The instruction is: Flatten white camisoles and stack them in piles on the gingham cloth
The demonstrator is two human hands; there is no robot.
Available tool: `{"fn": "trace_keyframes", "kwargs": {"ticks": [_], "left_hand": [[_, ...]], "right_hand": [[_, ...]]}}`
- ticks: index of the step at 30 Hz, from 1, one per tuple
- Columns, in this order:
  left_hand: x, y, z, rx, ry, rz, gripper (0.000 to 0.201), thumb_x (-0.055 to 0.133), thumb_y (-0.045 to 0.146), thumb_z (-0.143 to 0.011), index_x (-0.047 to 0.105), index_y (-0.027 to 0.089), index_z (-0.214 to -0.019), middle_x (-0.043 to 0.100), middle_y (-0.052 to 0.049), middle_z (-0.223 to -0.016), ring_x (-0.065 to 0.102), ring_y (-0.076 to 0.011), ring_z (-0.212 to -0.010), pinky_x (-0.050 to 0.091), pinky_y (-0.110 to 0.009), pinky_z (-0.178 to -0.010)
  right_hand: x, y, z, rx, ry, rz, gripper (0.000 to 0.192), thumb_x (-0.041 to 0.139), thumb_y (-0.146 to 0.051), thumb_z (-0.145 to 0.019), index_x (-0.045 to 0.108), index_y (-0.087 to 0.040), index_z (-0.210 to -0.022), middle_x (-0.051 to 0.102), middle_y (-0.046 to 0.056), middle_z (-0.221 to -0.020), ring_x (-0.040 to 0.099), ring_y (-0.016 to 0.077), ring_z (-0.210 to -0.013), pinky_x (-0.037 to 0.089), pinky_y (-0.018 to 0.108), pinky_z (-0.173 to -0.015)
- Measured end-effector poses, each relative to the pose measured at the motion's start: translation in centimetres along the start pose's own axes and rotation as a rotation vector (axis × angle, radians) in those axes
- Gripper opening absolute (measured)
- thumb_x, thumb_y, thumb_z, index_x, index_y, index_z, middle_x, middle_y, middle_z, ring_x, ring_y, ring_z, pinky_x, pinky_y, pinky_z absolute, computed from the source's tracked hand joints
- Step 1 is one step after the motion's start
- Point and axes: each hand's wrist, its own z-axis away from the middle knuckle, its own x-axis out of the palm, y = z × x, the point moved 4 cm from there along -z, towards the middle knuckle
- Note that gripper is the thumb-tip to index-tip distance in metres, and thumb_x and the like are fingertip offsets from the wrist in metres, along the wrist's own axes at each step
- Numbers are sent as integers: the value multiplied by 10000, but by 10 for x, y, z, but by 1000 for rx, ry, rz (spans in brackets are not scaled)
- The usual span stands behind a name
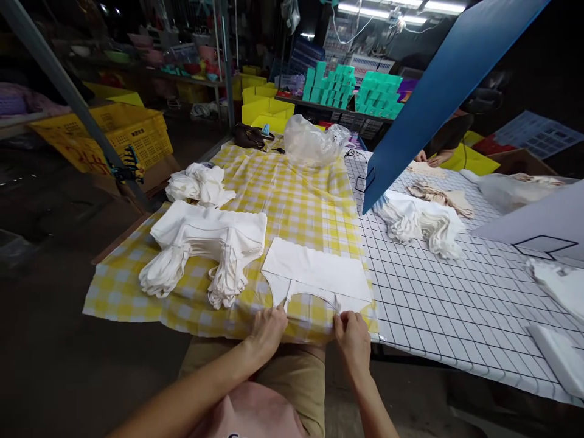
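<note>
Grip, left hand (269,328): fingertips pinched on the near left strap of the white cloth bag (314,271), at the near edge of the worktop.
Grip, right hand (351,334): fingers clenched on the near right strap of the same bag, just beside its lower corner.
Bag: lies flat, body spread toward the far side, two straps pointing near, a curved cut-out between them; it rests on the yellow checked cloth (296,201), close to that cloth's right edge.
Left of the bag: a stack of white bags (205,240), straps hanging near in two thick bunches, just beside the flat bag but apart from it.
Farther left: a crumpled heap of white cloth (198,182), beyond the stack.
Far edge of the yellow cloth: a clear plastic bag (314,143), puffed up, with a dark pouch (249,135) to its left.
Right half of the worktop: a white sheet with a black grid (433,292), touching the yellow cloth along one seam.
On the grid: another pile of white bags (420,222), straps bunched, well apart from the hands.
Above that pile: a blue board (438,85), tilted, running up to the far right.
Far right: another person's hand (433,159), resting on the grid sheet behind the board.
Far background: yellow crates (132,131) on the left, green boxes (360,88) stacked on a shelf.
</note>
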Motion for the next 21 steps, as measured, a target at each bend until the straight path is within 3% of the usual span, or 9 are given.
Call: {"fn": "trace_keyframes", "kwargs": {"ticks": [5,10,14,18,21], "left_hand": [[2,1,5,11,38,9,291,471,269,-846,608,86,-1026,659,-206,-884,629,-307,-876,480,-373,-714],[6,4,3,31,54,-2,256,406,208,-871,612,119,-993,654,-175,-904,631,-281,-882,474,-345,-716],[-5,8,3,64,135,-12,231,419,240,-869,581,144,-1003,634,-120,-875,633,-255,-839,473,-324,-683],[-17,13,-7,60,216,-56,278,476,315,-844,514,158,-1070,566,-105,-976,627,-234,-825,483,-304,-653],[-18,16,-22,23,205,-72,330,499,313,-826,492,129,-1100,526,-132,-1041,629,-242,-810,494,-321,-647]], "right_hand": [[-5,7,-3,237,-70,-342,204,412,-430,-701,434,-228,-719,540,25,-636,512,193,-595,383,309,-568],[-11,11,-10,271,-38,-591,320,455,-416,-667,423,-208,-908,506,-9,-654,521,179,-600,419,290,-549],[-16,11,-20,159,-85,-387,362,458,-347,-663,485,-191,-989,533,2,-701,528,175,-629,410,292,-596],[-19,9,-30,-2,-65,-132,279,444,-293,-693,582,-202,-919,583,44,-834,529,180,-705,374,291,-634],[-21,6,-37,-47,-48,-21,238,419,-312,-765,621,-210,-838,599,46,-800,511,166,-658,330,273,-588]]}}
